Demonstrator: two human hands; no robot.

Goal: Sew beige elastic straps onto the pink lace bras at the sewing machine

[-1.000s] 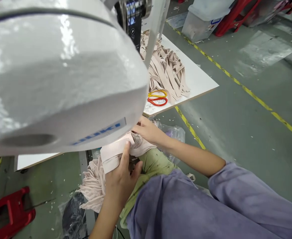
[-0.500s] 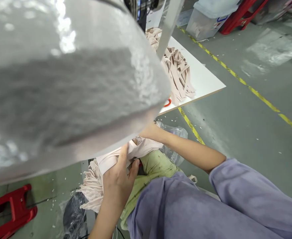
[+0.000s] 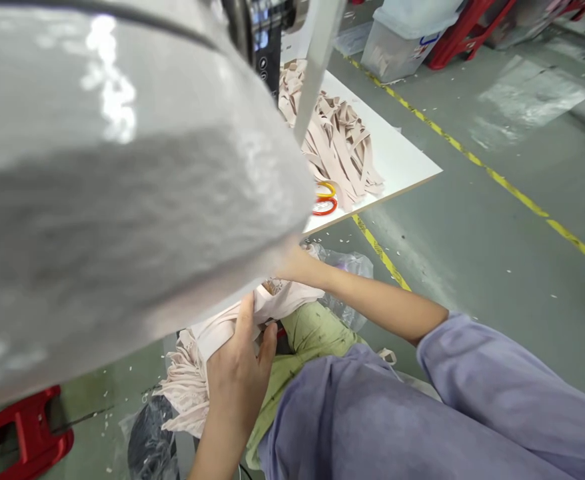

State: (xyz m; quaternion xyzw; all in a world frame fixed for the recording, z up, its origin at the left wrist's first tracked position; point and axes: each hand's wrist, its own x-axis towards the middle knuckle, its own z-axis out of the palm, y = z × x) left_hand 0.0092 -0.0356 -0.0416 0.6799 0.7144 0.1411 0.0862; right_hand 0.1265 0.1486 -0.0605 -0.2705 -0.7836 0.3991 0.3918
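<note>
1. Left hand (image 3: 237, 380): near centre of view, below the machine. The thumb lies along a fold of the pale pink fabric (image 3: 282, 300) and the fingers curl in from the right. The fold is pinched between them.
2. Right hand (image 3: 292, 263): reaches in from the right, and only its wrist edge shows under the rim of the sewing machine head (image 3: 122, 187). Its fingers are hidden, so I cannot tell whether they are open or closed. The bare forearm runs back to a purple sleeve (image 3: 497, 387).
3. Pale pink fabric: stretched between the two hands, just beneath the near edge of the machine head and above the lap. A lace patch shows on its upper edge. More of it hangs in a gathered bunch down and to the left of the left hand.
4. Under the fabric, a green cloth (image 3: 312, 333) lies over the lap.
5. Sewing machine head: white and glossy, out of focus, filling the upper left.
6. Far side: a white table (image 3: 407, 167) carries a heap of beige straps (image 3: 337, 143). Yellow and red loops (image 3: 325, 200) lie at the heap's near edge.
7. A clear plastic bag (image 3: 350, 267) sits just beyond the right forearm.
8. Floor: grey with a yellow line (image 3: 522, 200) and scattered white scraps. A red stool (image 3: 22, 433) stands at near left, and a dark bag (image 3: 147, 447) lies below the hanging fabric.
</note>
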